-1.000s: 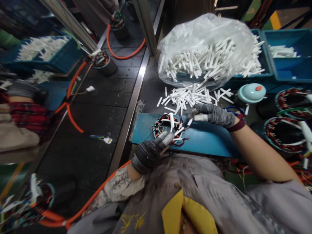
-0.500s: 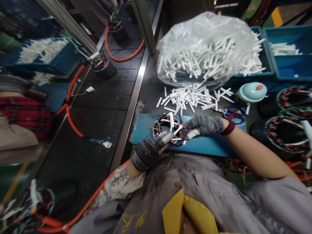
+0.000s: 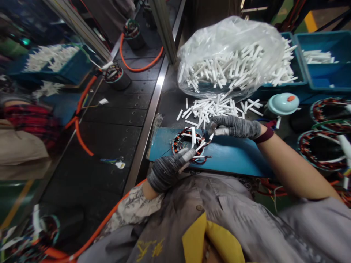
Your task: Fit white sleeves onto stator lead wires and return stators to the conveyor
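Observation:
A wound motor stator (image 3: pixel 175 143) with copper and orange windings and white sleeves stands at the front of a blue board (image 3: pixel 233 159). My left hand (image 3: pixel 171 167), in a grey knitted glove, pinches a thin white sleeve (image 3: pixel 201 145) at the stator's near right side. My right hand (image 3: pixel 233 127), gloved alike, is just right of the stator with fingers closed on a short white sleeve (image 3: pixel 211 136). A dark wire runs down from that sleeve toward the windings. One thicker white sleeve (image 3: pixel 193 135) stands up at the stator's middle.
Loose white sleeves (image 3: pixel 211 109) lie behind the board, before a clear plastic bag (image 3: pixel 230 36) full of them. Blue bins (image 3: pixel 329 75), a light-blue lidded container (image 3: pixel 283 103) and more stators (image 3: pixel 304 149) stand right. A conveyor (image 3: pixel 117 128) runs left; beyond it shows a co-worker's sleeve (image 3: pixel 30 120).
My right hand has moved up and right, away from the stator's near edge, and now covers most of the blue-handled scissors. My left hand has stayed in place.

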The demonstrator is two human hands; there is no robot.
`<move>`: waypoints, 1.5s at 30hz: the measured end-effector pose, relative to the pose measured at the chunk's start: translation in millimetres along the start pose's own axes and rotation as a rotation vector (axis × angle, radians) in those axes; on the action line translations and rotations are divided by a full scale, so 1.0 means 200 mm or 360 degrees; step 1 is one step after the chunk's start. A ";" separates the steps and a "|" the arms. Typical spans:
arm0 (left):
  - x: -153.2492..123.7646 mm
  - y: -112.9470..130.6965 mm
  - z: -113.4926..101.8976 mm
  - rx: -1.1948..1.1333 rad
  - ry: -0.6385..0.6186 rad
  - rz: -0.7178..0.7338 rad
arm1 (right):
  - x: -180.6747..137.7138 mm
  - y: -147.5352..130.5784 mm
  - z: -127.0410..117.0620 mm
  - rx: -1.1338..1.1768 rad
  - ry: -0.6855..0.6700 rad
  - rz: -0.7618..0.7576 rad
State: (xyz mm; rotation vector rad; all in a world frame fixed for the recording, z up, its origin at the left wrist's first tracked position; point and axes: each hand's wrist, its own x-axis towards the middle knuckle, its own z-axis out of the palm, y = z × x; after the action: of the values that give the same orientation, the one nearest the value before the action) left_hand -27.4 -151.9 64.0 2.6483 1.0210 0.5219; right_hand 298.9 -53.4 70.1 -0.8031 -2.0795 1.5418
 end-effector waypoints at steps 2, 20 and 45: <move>0.00 0.00 0.00 0.0031 0.0000 0.0012 | 0.00 -0.02 -0.01 0.0031 -0.0129 -0.0023; 0.10 -0.09 -0.09 -0.0371 -0.0281 0.0016 | -0.09 -0.09 0.23 -0.0465 0.0139 0.0158; 0.15 -0.06 -0.11 -0.0105 -0.0484 0.0073 | -0.09 -0.19 0.39 -0.1400 0.0362 0.0128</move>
State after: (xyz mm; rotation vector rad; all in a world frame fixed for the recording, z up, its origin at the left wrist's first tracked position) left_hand -23.8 -120.7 86.1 2.5929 0.8384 0.1499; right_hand 253.7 -129.3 83.1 -1.2812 -2.5404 0.4563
